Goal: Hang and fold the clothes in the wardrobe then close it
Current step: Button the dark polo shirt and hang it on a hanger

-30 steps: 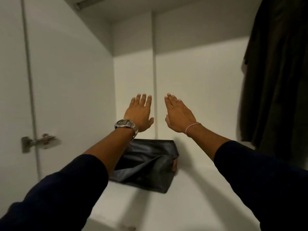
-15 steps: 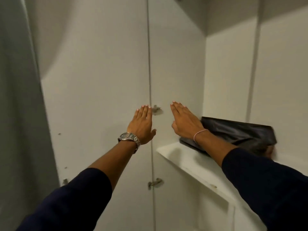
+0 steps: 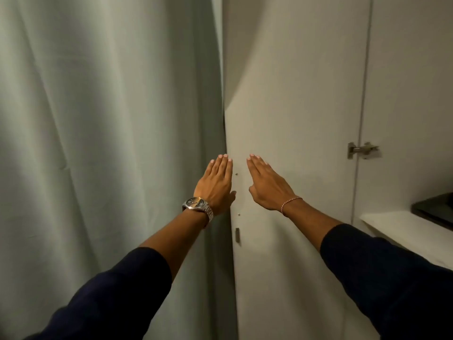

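Both hands are flat and empty: the left hand point(image 3: 215, 185) lies over the wardrobe door's point(image 3: 294, 119) upright free edge, the right hand point(image 3: 268, 186) just inside it.

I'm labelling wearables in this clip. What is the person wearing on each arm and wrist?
Both arms wear dark navy long sleeves pushed up to mid-forearm. The left hand has a silver metal-link wristwatch with a dark round dial on its wrist. The right hand has a thin pink-and-white braided cord bracelet on its wrist. No gloves or rings show.
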